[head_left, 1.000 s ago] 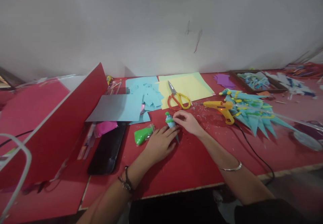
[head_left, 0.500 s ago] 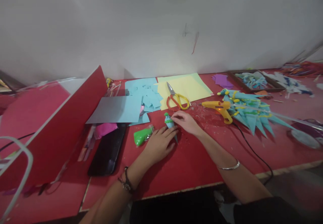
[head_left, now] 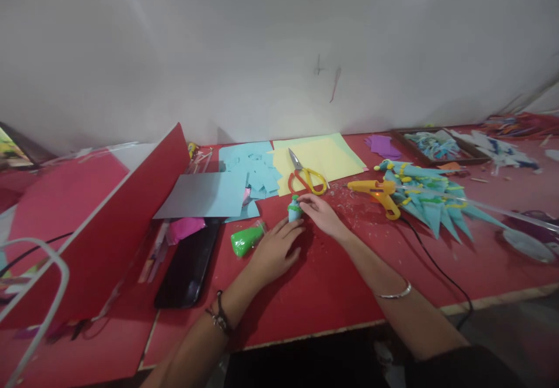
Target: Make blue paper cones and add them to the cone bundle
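Observation:
A small light-blue paper cone (head_left: 294, 214) with green clay trim around its wide end lies between my hands, its narrow part hidden under my fingers. My left hand (head_left: 276, 249) is closed over the cone, holding it near the red table top. At the cone's green-trimmed end, the fingertips of my right hand (head_left: 319, 213) are pinched together, touching the trim; whether something small is between them I cannot make out. Just left of my left hand lies a clear packet of green clay (head_left: 246, 240). Scissors (head_left: 306, 173) with red and yellow handles rest beyond the cone.
To the right lie a yellow glue gun (head_left: 376, 191), its cord trailing off the table edge, and a pile of decorated blue paper cones (head_left: 432, 216). Leftward are a black phone (head_left: 188, 271), blue paper (head_left: 203, 194) and a standing red board (head_left: 100, 236). Yellow sheets (head_left: 336, 158) lie behind.
The view has tilted up slightly. The cone now points more away from me and its tip no longer shows below my left hand. My right fingers stay at the trim.

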`<action>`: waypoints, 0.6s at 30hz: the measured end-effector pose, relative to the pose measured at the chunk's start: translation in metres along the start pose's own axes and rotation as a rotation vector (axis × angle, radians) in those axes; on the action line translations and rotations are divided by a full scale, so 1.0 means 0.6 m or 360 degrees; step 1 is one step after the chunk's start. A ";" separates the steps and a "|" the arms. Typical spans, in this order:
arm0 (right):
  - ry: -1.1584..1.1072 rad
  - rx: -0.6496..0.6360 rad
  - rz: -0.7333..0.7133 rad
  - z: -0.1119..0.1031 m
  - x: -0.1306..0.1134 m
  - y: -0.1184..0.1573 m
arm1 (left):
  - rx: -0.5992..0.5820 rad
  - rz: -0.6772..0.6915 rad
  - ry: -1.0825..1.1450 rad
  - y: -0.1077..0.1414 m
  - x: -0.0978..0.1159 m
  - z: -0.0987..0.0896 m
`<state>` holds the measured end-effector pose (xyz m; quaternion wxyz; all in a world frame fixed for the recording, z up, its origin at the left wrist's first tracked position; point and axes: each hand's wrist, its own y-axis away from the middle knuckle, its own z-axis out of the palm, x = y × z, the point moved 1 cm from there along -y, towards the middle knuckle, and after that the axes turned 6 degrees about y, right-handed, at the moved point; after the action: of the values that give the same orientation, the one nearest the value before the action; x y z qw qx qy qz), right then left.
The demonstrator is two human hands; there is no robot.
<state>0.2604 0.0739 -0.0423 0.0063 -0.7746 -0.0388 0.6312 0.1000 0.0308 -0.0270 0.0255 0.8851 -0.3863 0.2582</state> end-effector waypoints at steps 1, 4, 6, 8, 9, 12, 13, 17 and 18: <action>-0.0060 0.0007 0.0018 0.001 -0.001 0.001 | 0.0037 0.0013 0.0024 -0.001 -0.002 0.000; -0.0251 0.0058 -0.0010 0.002 -0.006 0.003 | 0.0159 0.0037 0.0082 -0.001 -0.005 -0.002; -0.0367 0.0093 -0.0079 0.001 -0.009 0.004 | 0.0222 0.0050 0.0125 -0.001 -0.006 -0.004; -0.0440 0.0086 -0.0141 0.000 -0.011 0.005 | 0.0267 0.0071 0.0176 -0.002 -0.005 -0.006; -0.0448 0.0063 -0.0165 0.000 -0.012 0.006 | 0.0283 0.0088 0.0200 -0.002 -0.004 -0.008; -0.0419 -0.0019 -0.0213 0.000 -0.016 0.009 | 0.0339 0.0167 0.0253 -0.002 -0.001 -0.012; -0.0413 -0.0034 -0.0224 0.000 -0.018 0.011 | 0.0367 0.0189 0.0268 -0.002 0.001 -0.014; -0.0392 -0.0130 -0.0297 0.001 -0.033 0.026 | 0.0527 0.0160 0.0331 0.001 0.006 -0.021; -0.0386 -0.0194 -0.0324 0.002 -0.038 0.030 | 0.0569 0.0137 0.0346 0.001 0.006 -0.023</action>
<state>0.2557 0.0544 -0.0213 0.0184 -0.6839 -0.1558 0.7125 0.0956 0.0311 -0.0135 -0.1015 0.8252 -0.3667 0.4174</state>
